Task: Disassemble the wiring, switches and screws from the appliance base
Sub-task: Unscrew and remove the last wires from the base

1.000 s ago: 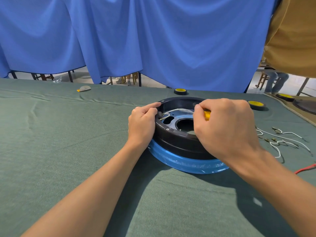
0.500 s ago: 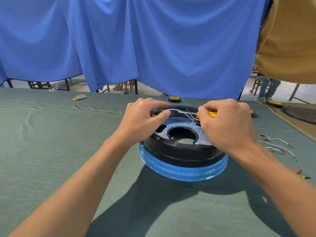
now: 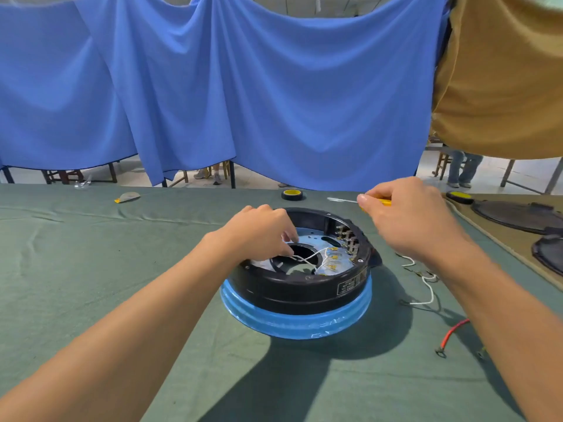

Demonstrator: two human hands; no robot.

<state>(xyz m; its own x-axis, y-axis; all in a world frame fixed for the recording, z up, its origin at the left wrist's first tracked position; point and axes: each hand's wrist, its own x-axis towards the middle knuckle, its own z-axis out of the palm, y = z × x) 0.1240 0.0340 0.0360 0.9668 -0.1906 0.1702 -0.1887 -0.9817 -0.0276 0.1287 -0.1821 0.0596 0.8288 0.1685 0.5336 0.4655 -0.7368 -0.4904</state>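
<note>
Pinching white wires (image 3: 308, 261) inside black appliance base (image 3: 298, 292) at centre of desk (image 3: 91, 257) with left hand (image 3: 262, 236); gripping yellow-handled screwdriver (image 3: 342, 200) in right hand (image 3: 417, 220), raised beside base's far right rim.

Both bare forearms are stretching forward from the lower corners, wrists nearly straight. The left hand (image 3: 262, 233) is hanging palm-down, its fingers (image 3: 288, 239) curling downward and pinching a white wire (image 3: 307, 259). The right hand (image 3: 411, 220) is hovering higher and farther out, gripping a yellow-handled screwdriver (image 3: 384, 202).
</note>
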